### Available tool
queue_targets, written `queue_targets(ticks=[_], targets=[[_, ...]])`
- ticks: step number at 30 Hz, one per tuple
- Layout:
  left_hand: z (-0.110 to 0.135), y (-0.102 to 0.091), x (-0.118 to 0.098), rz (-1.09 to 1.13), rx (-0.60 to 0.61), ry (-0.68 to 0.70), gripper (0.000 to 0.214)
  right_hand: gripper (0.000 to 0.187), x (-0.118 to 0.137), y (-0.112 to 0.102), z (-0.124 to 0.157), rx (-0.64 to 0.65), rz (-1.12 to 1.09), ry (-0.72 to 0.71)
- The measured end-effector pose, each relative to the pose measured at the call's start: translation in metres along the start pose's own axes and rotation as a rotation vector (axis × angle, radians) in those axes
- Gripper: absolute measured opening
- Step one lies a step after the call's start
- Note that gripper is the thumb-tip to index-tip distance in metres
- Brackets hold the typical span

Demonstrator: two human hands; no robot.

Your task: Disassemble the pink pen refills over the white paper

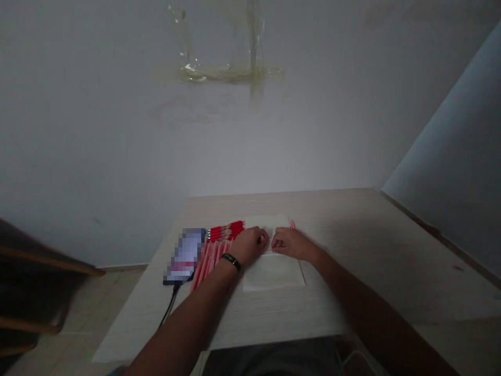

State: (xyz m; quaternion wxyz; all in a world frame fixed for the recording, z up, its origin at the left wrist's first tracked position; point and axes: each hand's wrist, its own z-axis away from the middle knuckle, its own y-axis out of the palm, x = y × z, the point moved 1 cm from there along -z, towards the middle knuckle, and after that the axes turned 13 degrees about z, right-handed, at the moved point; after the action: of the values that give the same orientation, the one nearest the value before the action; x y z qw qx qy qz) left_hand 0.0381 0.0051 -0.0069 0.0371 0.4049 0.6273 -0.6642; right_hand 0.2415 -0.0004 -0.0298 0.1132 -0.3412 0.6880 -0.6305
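My left hand (pixel 251 243) and my right hand (pixel 291 243) rest close together on a white sheet of paper (pixel 273 270) lying on the pale wooden table (pixel 364 261). Both hands have their fingers curled in a pinch at the middle of the sheet, and what they pinch is too small to name. A black band sits on my left wrist. A row of several red pens (pixel 219 241) lies just left of my left hand. One more red pen tip (pixel 293 224) shows behind my right hand.
A phone (pixel 185 255) lies left of the pens, with a black cable (pixel 169 308) running off the table's front edge. Dark wooden furniture (pixel 35 292) stands at the far left. White walls rise behind and to the right, with old tape (pixel 227 73) stuck high up.
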Motion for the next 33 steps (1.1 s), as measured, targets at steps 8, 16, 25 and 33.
queue_targets(ticks=[8, 16, 25, 33], targets=[[0.003, 0.002, -0.008, -0.059, 0.027, -0.033, 0.023, 0.005, -0.006, -0.007, 0.000, -0.021, -0.033, -0.026], [0.005, 0.006, -0.012, -0.072, 0.045, -0.015, 0.023, 0.009, -0.017, -0.033, 0.009, -0.051, -0.049, 0.024], [0.004, 0.008, -0.013, -0.044, 0.037, -0.029, 0.017, 0.006, -0.014, -0.035, 0.008, -0.062, -0.043, 0.033], [0.004, 0.008, -0.011, -0.045, 0.045, -0.036, 0.016, 0.007, -0.017, -0.033, 0.008, -0.055, -0.049, 0.053]])
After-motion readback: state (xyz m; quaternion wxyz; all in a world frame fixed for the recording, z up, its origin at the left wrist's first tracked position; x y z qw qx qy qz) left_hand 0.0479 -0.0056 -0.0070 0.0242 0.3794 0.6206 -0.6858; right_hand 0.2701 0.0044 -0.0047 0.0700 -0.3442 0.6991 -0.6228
